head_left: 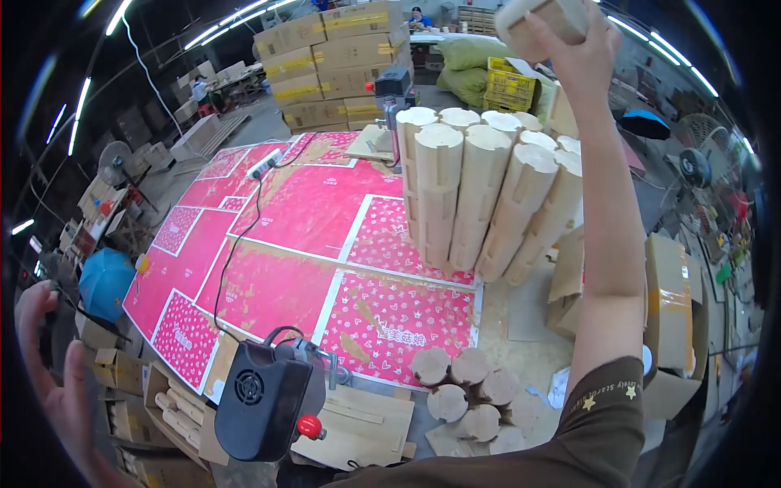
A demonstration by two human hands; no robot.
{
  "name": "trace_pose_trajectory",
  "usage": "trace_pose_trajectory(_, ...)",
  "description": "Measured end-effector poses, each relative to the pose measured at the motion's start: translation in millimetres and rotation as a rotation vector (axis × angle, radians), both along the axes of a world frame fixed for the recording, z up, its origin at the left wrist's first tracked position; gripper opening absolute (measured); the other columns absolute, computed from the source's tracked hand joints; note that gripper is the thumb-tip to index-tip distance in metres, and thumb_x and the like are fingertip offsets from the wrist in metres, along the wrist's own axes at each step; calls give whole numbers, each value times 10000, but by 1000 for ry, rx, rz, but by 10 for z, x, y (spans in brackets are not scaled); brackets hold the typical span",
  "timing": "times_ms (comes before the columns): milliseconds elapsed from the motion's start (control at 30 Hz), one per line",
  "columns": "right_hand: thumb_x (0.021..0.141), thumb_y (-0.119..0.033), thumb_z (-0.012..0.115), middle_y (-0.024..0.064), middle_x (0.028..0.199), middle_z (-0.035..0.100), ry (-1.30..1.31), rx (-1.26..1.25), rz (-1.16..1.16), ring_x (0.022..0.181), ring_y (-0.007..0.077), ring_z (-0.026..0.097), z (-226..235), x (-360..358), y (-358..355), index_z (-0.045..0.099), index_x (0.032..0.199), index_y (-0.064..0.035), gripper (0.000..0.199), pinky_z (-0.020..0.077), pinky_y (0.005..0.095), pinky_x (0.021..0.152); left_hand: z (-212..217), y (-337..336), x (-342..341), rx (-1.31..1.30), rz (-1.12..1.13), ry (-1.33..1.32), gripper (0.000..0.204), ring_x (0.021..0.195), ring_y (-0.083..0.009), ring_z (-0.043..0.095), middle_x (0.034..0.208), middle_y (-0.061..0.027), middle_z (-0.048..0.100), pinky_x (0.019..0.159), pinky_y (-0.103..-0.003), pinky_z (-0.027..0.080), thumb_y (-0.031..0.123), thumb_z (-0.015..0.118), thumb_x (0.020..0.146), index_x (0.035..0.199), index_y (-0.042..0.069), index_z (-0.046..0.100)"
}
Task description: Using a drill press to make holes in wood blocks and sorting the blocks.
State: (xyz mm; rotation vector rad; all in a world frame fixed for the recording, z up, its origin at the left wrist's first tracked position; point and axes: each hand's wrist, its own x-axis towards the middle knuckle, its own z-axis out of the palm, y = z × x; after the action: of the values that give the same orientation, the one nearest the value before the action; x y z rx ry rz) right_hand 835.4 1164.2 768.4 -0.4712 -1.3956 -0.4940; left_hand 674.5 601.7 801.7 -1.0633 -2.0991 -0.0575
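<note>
My right hand (574,42) is raised high at the upper right and grips a pale, short round wooden piece (519,31). Below and left of it, several tall columns of pale wooden cylinders (439,191) stand close together, some leaning. At the left rim my left hand (58,386) is held up with its fingers apart and nothing in it. Several more wooden cylinders (470,366) are grouped at the near side of the table, their round tops facing up. A black machine (264,403) with a red knob (310,426) is mounted at the near edge.
A pink printed sheet (285,281) covers the table, crossed by a black cable (244,232) from a white power strip (263,163). A second machine (394,85) stands at the far edge. Stacked cartons (333,61) rise beyond. Open boxes (671,305) flank the right; a blue umbrella (106,283) is left.
</note>
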Motion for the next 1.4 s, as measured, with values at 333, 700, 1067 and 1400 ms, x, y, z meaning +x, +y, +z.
trace_pose_trajectory(333, 731, -74, 731, 135, 1286, 407, -235, -383, 1408, 1121, 209, 482, -477, 231, -2735, 349, 1301, -9, 690, 449, 335, 893, -572, 1103, 629, 485, -1050, -705, 930, 1034, -153, 532, 1182, -115, 487, 906, -278, 410, 483, 674, 746, 1374, -23, 211)
trace_pose_trajectory(700, 724, -301, 740, 206, 1264, 225, -106, -681, 1272, 1119, 344, 326, -1312, -54, -4388, 170, 1402, -52, 919, 327, 398, 967, -1440, 315, 419, 980, -1073, -1164, 817, 1139, -269, 489, 1265, -180, 456, 968, -383, 389, 379, 674, 724, 1316, -67, 328)
trace_pose_trajectory(1067, 728, -71, 678, 81, 1050, 507, 145, -1431, 203, 954, 189, 503, -3813, 1601, -5050, 547, 1090, -47, 387, 459, 311, 814, -2392, -1393, -1354, 1864, -777, -1274, 484, 1172, -265, 464, 1269, -130, 483, 977, -439, 378, 321, 565, 857, 1220, 15, 474)
trace_pose_trajectory(1400, 642, -201, 749, 147, 1080, 502, -414, -1139, -398, 1038, 344, 408, -4789, 1760, -5371, 549, 1084, -64, 504, 375, 414, 898, -3869, -2733, -1353, 1637, -433, -1889, 378, 1015, -233, 562, 1154, -95, 558, 829, -387, 487, 294, 586, 851, 1146, 67, 524)
